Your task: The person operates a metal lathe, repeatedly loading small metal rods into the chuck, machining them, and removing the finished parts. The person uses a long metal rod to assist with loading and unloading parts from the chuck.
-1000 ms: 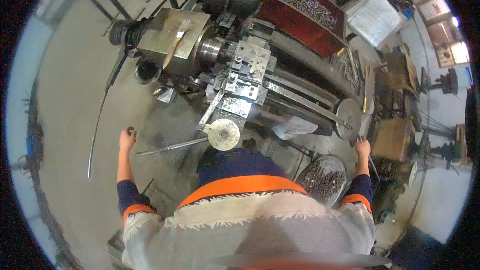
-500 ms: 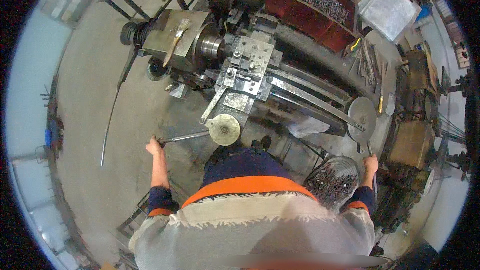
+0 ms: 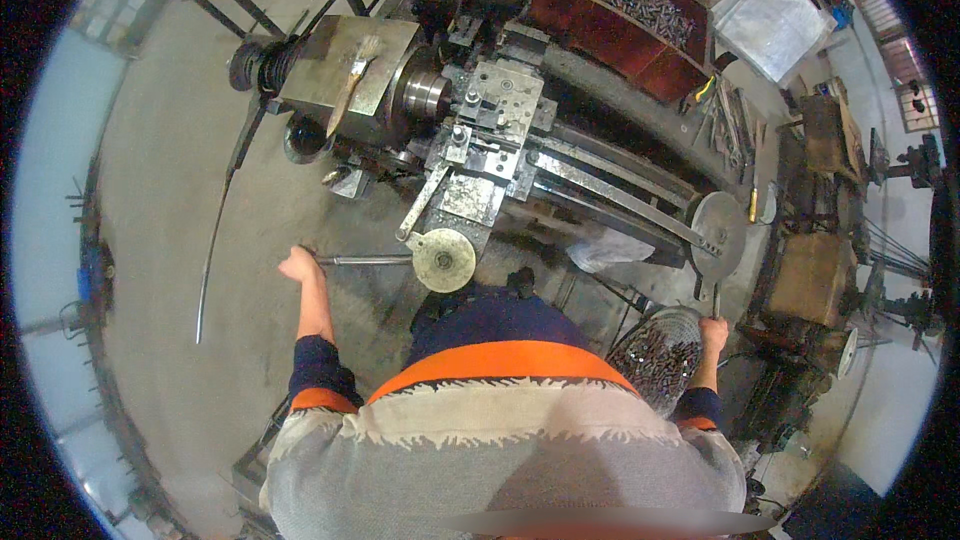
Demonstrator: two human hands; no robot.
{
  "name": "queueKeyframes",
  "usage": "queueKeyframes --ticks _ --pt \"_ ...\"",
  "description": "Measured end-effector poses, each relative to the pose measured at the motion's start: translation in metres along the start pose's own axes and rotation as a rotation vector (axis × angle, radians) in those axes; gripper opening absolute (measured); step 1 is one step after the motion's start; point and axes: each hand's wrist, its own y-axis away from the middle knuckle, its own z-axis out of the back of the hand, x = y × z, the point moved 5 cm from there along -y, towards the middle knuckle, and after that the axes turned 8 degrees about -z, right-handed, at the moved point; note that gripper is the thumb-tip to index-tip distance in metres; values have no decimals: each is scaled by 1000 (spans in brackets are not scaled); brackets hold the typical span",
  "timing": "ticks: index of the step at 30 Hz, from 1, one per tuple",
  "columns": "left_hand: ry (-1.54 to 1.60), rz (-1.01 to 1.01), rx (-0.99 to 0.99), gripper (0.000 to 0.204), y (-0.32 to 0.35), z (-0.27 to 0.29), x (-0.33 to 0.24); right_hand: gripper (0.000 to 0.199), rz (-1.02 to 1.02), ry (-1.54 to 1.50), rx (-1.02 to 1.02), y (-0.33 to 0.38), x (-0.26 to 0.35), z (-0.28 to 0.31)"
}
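I stand at a grey metal lathe (image 3: 500,130), looking down over my orange and grey top. My left hand (image 3: 300,265) is closed on the left end of a thin metal rod (image 3: 365,260), which runs level to the round cream handwheel (image 3: 443,260) at the lathe's front. My right hand (image 3: 713,335) is raised beside a wire basket (image 3: 655,360) of small metal pieces. Its fingers curl just below a short dark handle (image 3: 714,305) under the grey tailstock wheel (image 3: 718,225). Whether it grips that handle does not show.
A red tray (image 3: 620,10) of metal parts lies behind the lathe. Hand tools lie on a bench (image 3: 735,125) at the right, with a brown box (image 3: 805,280) below it. A long bent strip (image 3: 215,240) lies on the concrete floor at the left. A brush (image 3: 350,85) rests on the headstock.
My left hand has come in from out over the floor at the left and closed on the rod's end. My right hand has dropped a little from the tailstock wheel toward the basket.
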Motion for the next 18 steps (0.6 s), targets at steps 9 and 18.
queueKeyframes --ticks 9,18 --pt "-238 -312 184 15 -23 -17 24 37 32 -76 4 3 4 1" --pt "-134 -107 208 23 12 4 -29 42 -57 -141 23 22 -3 9"
